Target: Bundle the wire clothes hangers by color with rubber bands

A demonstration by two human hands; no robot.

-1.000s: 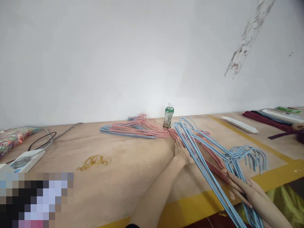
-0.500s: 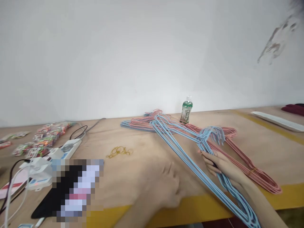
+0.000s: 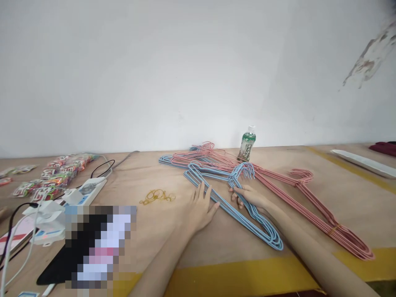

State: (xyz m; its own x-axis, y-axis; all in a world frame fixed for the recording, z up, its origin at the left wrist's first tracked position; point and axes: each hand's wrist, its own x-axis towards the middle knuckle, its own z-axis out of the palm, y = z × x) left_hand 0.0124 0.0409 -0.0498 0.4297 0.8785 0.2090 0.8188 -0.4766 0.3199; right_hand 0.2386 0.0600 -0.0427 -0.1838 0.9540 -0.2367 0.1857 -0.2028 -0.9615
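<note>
A bundle of blue wire hangers (image 3: 258,227) lies on the table in front of me, hooks pointing away. My right hand (image 3: 247,196) grips the bundle just below the hooks. With fingers spread, my left hand (image 3: 201,208) rests against the long bottom bars at the bundle's left side. Behind and to the right is a bundle of pink hangers (image 3: 318,206), with a yellow rubber band (image 3: 335,229) around its near end. More pink and blue hangers (image 3: 188,159) are piled farther back, partly behind the blue bundle.
Loose yellow rubber bands (image 3: 157,196) lie left of my hands. A green-labelled bottle (image 3: 246,144) stands near the wall. Further left are a pixelated dark device (image 3: 71,247), a power strip (image 3: 93,190) with cables, and small packets (image 3: 62,173). A white tray (image 3: 365,163) lies far right.
My right hand has brought the blue hangers left and down onto the table. My left hand has moved forward and spread its fingers against their bars.
</note>
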